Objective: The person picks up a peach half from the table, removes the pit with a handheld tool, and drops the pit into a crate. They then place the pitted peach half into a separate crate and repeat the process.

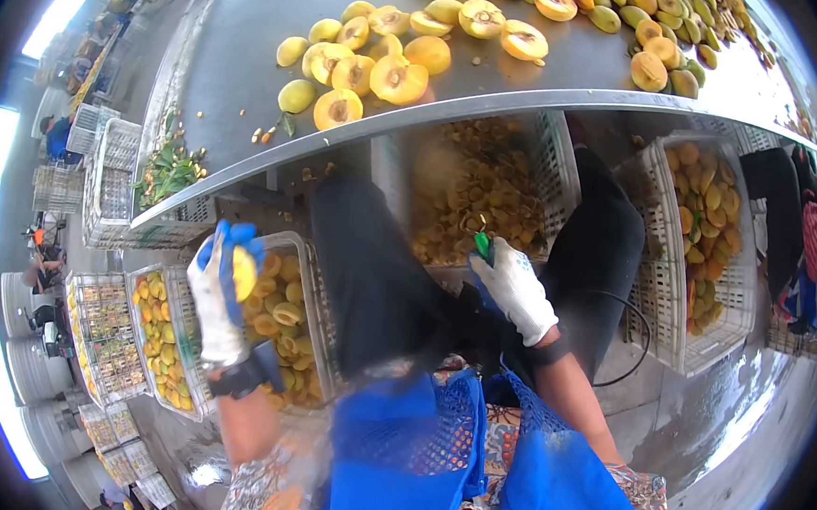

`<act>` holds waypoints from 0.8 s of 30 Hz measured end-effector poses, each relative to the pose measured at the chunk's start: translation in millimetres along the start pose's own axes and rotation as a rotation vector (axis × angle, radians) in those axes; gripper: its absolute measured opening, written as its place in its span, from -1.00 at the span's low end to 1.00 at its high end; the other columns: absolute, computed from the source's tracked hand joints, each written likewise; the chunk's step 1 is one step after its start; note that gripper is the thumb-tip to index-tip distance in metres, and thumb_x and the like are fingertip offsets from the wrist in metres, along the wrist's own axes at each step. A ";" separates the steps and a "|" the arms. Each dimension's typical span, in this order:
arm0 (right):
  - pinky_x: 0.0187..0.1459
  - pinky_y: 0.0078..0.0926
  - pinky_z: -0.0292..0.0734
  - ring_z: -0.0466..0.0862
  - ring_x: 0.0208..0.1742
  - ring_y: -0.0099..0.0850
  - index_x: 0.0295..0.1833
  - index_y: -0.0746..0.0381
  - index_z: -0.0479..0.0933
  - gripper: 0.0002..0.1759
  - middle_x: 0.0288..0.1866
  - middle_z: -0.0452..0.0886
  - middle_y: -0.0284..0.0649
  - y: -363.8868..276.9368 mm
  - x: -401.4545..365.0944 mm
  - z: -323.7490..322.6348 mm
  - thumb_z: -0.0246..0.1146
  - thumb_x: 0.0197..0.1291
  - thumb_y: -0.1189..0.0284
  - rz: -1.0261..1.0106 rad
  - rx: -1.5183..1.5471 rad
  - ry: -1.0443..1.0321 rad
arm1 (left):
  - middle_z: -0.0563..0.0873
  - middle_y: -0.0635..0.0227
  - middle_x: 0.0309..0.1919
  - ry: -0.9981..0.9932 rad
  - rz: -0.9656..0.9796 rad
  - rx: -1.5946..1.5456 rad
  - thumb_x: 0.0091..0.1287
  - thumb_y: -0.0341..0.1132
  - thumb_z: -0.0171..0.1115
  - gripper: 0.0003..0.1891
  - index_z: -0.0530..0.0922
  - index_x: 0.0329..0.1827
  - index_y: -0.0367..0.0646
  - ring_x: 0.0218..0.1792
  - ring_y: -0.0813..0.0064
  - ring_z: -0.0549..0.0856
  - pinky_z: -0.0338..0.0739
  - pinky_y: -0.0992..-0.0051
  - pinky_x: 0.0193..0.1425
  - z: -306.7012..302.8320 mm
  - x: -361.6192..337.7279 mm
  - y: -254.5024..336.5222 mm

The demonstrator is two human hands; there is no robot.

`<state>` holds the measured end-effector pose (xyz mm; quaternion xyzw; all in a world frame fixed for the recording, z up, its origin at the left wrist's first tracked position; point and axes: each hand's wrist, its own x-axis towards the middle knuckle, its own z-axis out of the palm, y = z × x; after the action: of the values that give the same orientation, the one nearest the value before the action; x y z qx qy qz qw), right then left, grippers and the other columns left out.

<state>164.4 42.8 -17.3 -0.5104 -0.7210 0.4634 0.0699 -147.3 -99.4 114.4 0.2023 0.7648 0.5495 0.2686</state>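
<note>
My left hand (221, 290), in a white and blue glove, is closed around a yellow stone-fruit half (244, 274), peach or apricot by its look. It is held over a white crate (322, 315) of similar fruit by my left leg. My right hand (515, 288), gloved too, grips a green-handled tool (481, 244) with a small curved metal tip pointing up. Below that tip, between my knees, is a crate of yellow fruit halves (487, 190), partly under the table. Halved fruits (399, 79) lie on the metal table (233, 67), several with cut faces up.
The table's raised metal edge (493, 99) runs across in front of me. Leaves (172, 168) and loose pits gather at its left end. More fruit is piled at its far right. A fruit crate (695, 235) stands right; others (162, 338) stand left. A dark cable (645, 330) loops beside my right leg.
</note>
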 end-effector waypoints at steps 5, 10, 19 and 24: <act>-0.16 -0.05 0.55 0.69 -0.21 0.11 0.08 0.42 0.41 -0.53 -0.30 0.67 0.20 4.4 2.2 3.1 0.18 0.35 0.19 -0.077 0.010 0.077 | 0.73 0.18 -0.02 0.256 0.564 1.394 0.43 -0.18 0.29 -0.59 0.58 0.14 -0.38 -0.14 0.45 0.72 0.60 0.43 -0.08 -95.6 17.0 -74.2; -0.31 -0.21 0.59 0.74 -0.38 -0.15 0.13 0.41 0.40 -0.51 -0.37 0.69 0.06 -16.1 -6.2 -20.0 0.18 0.39 0.17 0.110 0.178 -0.025 | 0.65 0.04 0.21 0.010 0.269 0.593 0.35 -0.20 0.37 -0.45 0.50 0.34 -0.28 0.10 0.37 0.70 0.54 0.42 0.19 63.6 44.6 40.5; -0.29 -0.15 0.59 0.73 -0.35 -0.06 0.05 0.39 0.46 -0.48 -0.40 0.68 0.08 -11.3 -20.7 -19.0 0.24 0.32 0.10 0.179 0.222 0.056 | 0.69 -0.09 0.09 -0.346 0.464 1.140 0.20 0.14 0.34 -0.23 0.50 0.30 -0.33 0.20 0.04 0.63 0.50 0.21 0.26 150.8 148.6 47.0; -0.22 -0.04 0.57 0.71 -0.29 0.08 -0.05 0.35 0.47 -0.54 -0.41 0.67 0.11 -14.4 -18.7 -15.7 0.24 0.31 0.11 0.041 0.057 0.122 | 0.73 0.08 0.03 -0.266 0.525 0.964 0.22 -0.07 0.40 -0.54 0.67 0.04 -0.25 0.05 0.28 0.73 0.58 0.28 0.08 143.1 129.4 52.6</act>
<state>172.6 36.6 9.1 -0.5500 -0.6915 0.4530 0.1187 -156.1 100.0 103.9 0.5531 0.8130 0.1560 0.0941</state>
